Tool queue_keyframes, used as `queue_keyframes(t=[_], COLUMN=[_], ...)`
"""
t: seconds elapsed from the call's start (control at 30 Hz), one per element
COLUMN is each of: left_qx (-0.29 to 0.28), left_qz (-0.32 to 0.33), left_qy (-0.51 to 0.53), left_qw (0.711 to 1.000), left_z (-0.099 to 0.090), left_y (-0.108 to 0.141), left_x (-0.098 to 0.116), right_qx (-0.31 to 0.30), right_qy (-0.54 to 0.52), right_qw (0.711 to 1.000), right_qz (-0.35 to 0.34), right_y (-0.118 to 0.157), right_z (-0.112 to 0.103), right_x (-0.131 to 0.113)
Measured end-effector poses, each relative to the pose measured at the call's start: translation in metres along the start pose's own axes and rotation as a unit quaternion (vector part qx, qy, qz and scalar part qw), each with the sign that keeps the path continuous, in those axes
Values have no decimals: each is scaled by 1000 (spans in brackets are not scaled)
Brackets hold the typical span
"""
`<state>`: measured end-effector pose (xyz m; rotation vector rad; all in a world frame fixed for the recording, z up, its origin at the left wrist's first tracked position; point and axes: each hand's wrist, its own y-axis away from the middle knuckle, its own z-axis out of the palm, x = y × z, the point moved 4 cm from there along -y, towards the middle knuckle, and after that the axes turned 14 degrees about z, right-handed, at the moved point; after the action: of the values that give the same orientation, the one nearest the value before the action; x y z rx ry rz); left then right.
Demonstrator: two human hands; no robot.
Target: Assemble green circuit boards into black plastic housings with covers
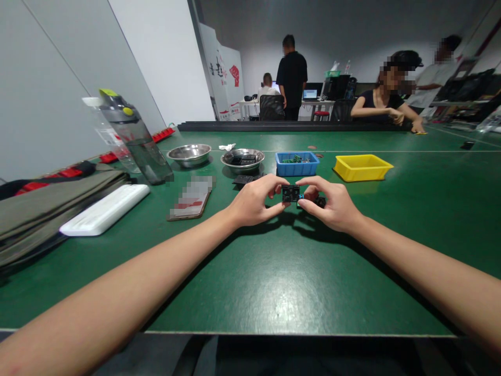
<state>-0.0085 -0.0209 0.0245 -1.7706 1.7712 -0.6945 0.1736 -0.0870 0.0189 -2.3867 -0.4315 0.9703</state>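
A small black plastic part (290, 194) is held up between both hands, above the green table (270, 282). My left hand (258, 201) grips its left side, index finger at the top and thumb below. At its right end my right hand (331, 202) closes thumb and index finger, beside a small blue piece (301, 197). Whether the blue piece is joined to the black part, I cannot tell. Behind the right fingers lies another dark part (321, 201), partly hidden. More black parts (245, 180) lie on the table just beyond my left hand.
Beyond the hands stand a blue bin (297, 167) of green circuit boards, a yellow bin (362, 172), a metal bowl (242, 168) with black parts and another metal bowl (190, 162). Leftward are a phone (191, 201), white case (105, 211), bottle (136, 141) and bag (47, 209). A co-worker (385, 99) sits opposite.
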Motion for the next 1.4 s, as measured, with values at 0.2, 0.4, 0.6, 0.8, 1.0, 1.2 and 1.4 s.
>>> queue_keyframes(t=[0.2, 0.4, 0.6, 0.8, 1.0, 1.2, 1.4], left_qx=[3, 11, 7, 6, 9, 15, 10], left_qz=[1, 8, -8, 12, 39, 43, 41], left_qy=[-6, 14, 44, 9, -20, -30, -39], left_qw=[1000, 1000, 999, 1000, 999, 999, 998], left_z=[-1, -3, 1, -1, -1, -2, -3], left_y=[0, -2, 0, -1, -2, -1, -1], left_x=[0, 3, 4, 4, 6, 6, 6], right_qx=[6, 6, 2, -11, -8, 2, 1], right_qy=[5, 17, 18, 16, 30, 44, 53], right_qw=[1000, 1000, 1000, 999, 999, 998, 997], right_qz=[-1, -5, -9, -35, -37, -50, -50], right_y=[0, -2, 0, 2, 0, 0, 0], right_z=[0, 2, 3, 4, 5, 4, 4], right_x=[0, 0, -1, -5, -2, -3, -7])
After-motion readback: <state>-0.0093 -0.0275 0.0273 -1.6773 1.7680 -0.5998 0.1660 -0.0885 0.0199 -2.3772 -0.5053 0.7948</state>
